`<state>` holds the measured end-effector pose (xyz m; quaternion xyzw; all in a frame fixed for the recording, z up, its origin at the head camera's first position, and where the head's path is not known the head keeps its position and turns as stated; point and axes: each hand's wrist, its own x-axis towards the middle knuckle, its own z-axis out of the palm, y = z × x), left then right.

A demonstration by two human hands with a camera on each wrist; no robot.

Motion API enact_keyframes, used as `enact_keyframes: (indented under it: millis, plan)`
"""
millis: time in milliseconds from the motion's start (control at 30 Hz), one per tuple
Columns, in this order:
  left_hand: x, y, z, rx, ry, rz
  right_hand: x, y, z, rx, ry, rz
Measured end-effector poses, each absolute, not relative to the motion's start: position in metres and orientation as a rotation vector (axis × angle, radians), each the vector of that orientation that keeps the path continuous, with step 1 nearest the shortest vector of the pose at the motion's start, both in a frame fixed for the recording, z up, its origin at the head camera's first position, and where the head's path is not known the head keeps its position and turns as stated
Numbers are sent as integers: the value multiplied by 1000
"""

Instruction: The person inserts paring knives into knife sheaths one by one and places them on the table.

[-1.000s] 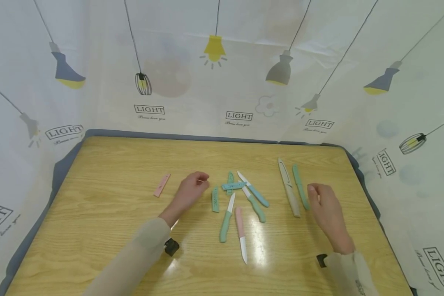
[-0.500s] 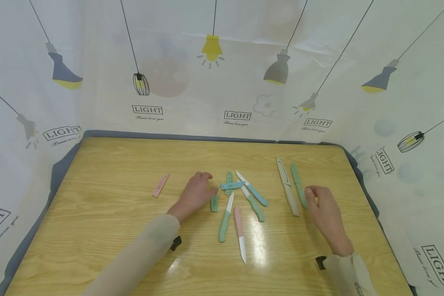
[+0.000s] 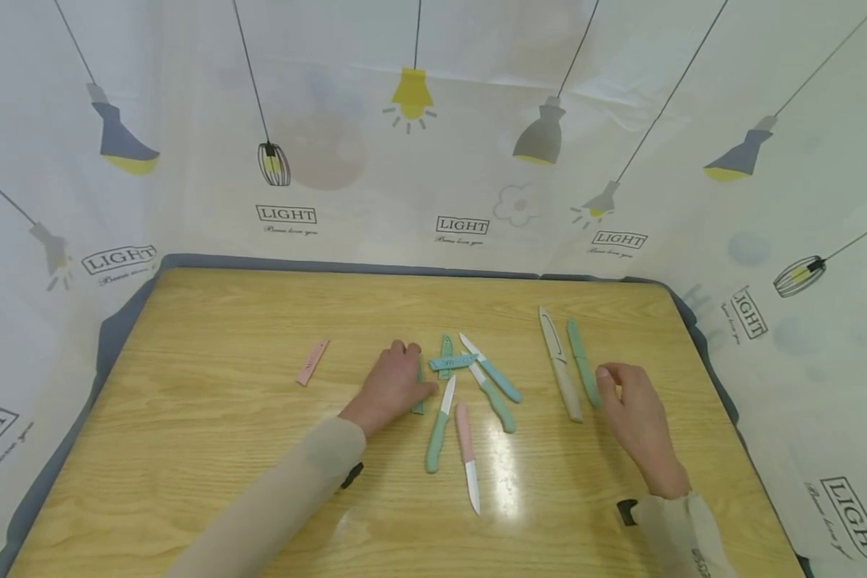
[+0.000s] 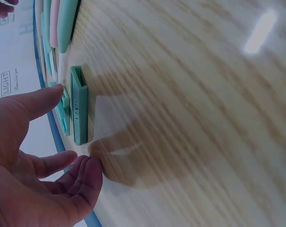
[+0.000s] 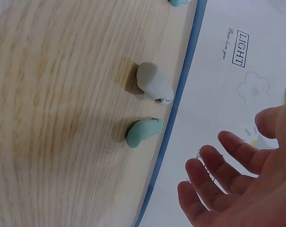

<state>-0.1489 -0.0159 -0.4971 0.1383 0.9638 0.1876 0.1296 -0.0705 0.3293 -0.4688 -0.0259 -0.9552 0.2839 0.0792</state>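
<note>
My left hand reaches over a green knife sheath, partly hiding it in the head view. In the left wrist view its thumb and bent fingers stand on either side of the sheath with gaps between. To the right, a turquoise sheath lies across another green sheath. My right hand is held loosely curled and holds nothing. Nearest to it are a green knife and a larger beige knife, side by side.
Bare-bladed knives lie mid-table: a green-handled one, a pink one, a blue one and another green one. A pink sheath lies at left. A printed curtain hangs behind the wooden table.
My left hand has moved right and down over the green sheath, its thumb and fingers spreading to either side of it. The right hand has stayed nearly still.
</note>
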Motion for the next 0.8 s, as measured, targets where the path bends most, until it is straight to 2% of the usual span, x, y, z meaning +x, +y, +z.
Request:
enact_keyframes:
  millis: [800]
  plan:
    - [-149, -21, -492, 408, 2770, 512, -70, 327, -470, -78, -2889, 847]
